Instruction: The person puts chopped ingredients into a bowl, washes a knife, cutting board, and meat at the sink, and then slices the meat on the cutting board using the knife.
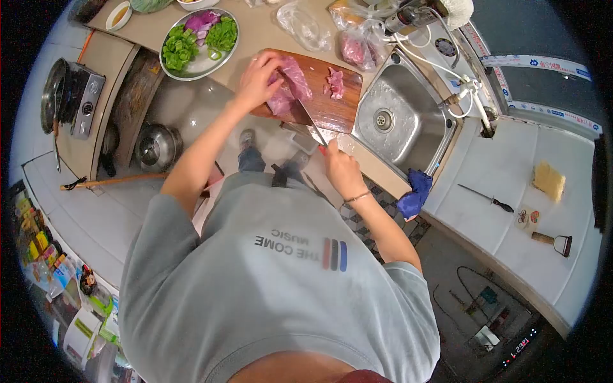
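Note:
On a wooden cutting board (345, 115) lies a large piece of raw pink meat (295, 78). My left hand (258, 82) rests on its left part, fingers curled over it and holding it down. In my right hand (345, 171) is the handle of a kitchen knife (311, 121), its fingers closed around it. The blade points up and left, with its tip end against the lower right side of the meat. A small pile of cut meat pieces (334, 83) sits at the right of the board.
Right of the board is a metal sink (405, 121) with a faucet (463, 92). A metal plate (203, 66) of green and purple vegetables stands at the upper left. Plastic bags (359, 50) lie behind the board. A blue cloth (416, 193) hangs at the sink's front edge.

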`<state>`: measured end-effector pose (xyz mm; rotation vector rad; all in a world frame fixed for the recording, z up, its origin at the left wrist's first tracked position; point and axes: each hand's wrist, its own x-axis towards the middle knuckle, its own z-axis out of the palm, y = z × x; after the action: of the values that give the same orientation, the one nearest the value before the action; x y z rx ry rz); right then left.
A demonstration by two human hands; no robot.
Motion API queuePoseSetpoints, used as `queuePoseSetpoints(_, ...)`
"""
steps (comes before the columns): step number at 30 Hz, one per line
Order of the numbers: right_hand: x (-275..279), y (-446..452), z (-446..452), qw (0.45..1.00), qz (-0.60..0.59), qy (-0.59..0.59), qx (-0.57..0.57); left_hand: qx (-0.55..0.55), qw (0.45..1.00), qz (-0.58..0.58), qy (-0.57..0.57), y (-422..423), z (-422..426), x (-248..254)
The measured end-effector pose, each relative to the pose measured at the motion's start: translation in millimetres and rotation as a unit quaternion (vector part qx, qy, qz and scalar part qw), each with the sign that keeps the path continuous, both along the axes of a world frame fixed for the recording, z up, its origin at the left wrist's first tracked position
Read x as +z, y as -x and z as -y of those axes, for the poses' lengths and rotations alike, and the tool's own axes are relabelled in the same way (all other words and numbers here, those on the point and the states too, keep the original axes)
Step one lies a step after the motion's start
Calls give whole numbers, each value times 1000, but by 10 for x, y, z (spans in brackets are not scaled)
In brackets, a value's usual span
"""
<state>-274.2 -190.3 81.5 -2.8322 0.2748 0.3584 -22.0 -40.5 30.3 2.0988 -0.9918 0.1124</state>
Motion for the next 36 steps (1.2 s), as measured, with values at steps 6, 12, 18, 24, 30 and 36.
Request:
queuePoseSetpoints(6,131,324,223,1000,-28,-8,5,-289,925,101,-225,-357,446,112)
queuePoseSetpoints(12,251,533,294,988,19,-107,-105,-360,904,60,-223,-545,593,136)
queuePoseSetpoints(18,235,705,351,966,113,-125,-196,-393,895,-179,-108,-856,698,623)
queuePoseSetpoints(24,242,627,378,955,165,-132,-209,-359,833,-417,68,-446,799,893)
queuePoseSetpoints(30,272,443,319,945,165,-160,-231,-258,761,-564,188,-45,762,987)
queuePoseSetpoints(36,379,303,167,949,147,-198,-194,-140,758,-626,123,-121,472,595)
